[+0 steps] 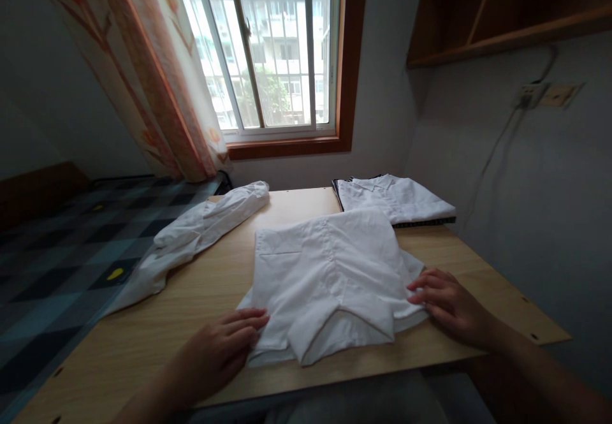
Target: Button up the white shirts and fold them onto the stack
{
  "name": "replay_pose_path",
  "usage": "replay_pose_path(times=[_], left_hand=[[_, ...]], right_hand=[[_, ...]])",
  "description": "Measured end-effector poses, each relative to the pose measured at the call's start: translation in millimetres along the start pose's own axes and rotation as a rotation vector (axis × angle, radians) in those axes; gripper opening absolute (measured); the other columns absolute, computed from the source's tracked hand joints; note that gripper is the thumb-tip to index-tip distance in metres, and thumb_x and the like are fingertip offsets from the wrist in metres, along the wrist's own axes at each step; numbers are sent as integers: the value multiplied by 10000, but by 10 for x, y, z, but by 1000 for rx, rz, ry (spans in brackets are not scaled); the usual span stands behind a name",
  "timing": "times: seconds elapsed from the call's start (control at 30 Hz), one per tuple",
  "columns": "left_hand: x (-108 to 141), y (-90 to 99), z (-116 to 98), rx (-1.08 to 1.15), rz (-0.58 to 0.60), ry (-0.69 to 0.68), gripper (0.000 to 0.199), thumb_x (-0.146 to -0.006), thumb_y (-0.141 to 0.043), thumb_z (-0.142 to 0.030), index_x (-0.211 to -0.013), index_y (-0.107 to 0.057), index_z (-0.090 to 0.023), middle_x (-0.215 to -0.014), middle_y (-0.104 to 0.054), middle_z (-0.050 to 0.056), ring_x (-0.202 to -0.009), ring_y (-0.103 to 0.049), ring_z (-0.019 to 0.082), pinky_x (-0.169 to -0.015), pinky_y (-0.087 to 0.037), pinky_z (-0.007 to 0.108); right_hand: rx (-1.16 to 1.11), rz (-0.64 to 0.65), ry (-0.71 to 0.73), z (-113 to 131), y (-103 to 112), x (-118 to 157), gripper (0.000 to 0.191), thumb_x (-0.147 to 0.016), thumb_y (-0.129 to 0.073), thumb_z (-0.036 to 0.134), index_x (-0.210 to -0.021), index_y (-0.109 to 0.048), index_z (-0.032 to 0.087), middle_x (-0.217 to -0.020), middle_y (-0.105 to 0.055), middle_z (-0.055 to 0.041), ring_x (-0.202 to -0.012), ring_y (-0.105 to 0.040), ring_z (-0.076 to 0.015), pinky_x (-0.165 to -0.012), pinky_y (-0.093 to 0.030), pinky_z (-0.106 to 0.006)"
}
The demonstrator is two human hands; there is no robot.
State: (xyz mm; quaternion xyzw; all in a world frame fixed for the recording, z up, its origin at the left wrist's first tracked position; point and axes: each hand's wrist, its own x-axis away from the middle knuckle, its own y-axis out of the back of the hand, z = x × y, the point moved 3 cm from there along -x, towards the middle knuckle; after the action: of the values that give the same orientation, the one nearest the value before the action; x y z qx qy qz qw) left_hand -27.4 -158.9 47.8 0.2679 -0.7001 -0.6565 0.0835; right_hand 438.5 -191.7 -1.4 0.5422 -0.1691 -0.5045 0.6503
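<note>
A folded white shirt (pixel 325 264) lies on the wooden table with its collar (pixel 342 331) toward me and its button front facing up. At the shirt's near left edge, my left hand (pixel 224 347) rests with fingers stretched out, their tips touching the cloth. My right hand (pixel 447 303) lies at the right edge, fingers extended over the fabric there. Both hands look open, though the left thumb is partly hidden. Layers of cloth stick out from beneath the folded body on both sides.
Behind the shirt, another folded white shirt (pixel 389 197) sits on dark folded cloth (pixel 425 223). A loose white garment (pixel 191 236) drapes over the left side of the table (pixel 191 312), against a checked bed (pixel 52 264). A wall shelf (pixel 507 35) hangs at upper right.
</note>
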Motion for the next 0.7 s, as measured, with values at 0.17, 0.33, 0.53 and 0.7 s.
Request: replay_pose_path(times=[0.17, 0.33, 0.53, 0.7], left_hand=[[156, 62, -67, 18, 2, 7, 244, -851, -519, -101, -983, -662, -248, -1171, -736, -3, -1127, -666, 152, -997, -514, 231], [140, 288, -120, 120, 51, 45, 239, -826, -521, -105, -903, -685, -261, -1029, -759, -5, -1059, -676, 169, -977, -523, 268], [-621, 355, 229, 125, -162, 192, 324, -920, -431, -164, -1113, -686, -220, -1131, -729, 58, -1066, -668, 177, -962, -537, 311], [-1436, -183, 511, -91, -191, 262, 415, -910, -404, -142, -1253, -633, -97, -1371, -604, 157, -1324, -512, 256, -1147, -398, 443]], right_hand=[[-43, 55, 67, 267, 31, 38, 242, -895, -518, 268, -957, -752, 269, -1023, -705, -72, -978, -605, -246, -900, -442, -430], [-103, 129, 74, 398, 201, -121, 226, -868, -521, 224, -890, -746, 230, -835, -699, -61, -849, -636, -214, -813, -477, -355], [-70, -60, -3, 479, 269, -956, 312, -913, -480, 224, -1109, -722, 198, -1020, -738, -89, -942, -667, -204, -852, -519, -336], [118, 64, -72, 557, -260, -1774, 485, -947, -436, 242, -1400, -546, 108, -1448, -537, -152, -1367, -463, -242, -1158, -334, -394]])
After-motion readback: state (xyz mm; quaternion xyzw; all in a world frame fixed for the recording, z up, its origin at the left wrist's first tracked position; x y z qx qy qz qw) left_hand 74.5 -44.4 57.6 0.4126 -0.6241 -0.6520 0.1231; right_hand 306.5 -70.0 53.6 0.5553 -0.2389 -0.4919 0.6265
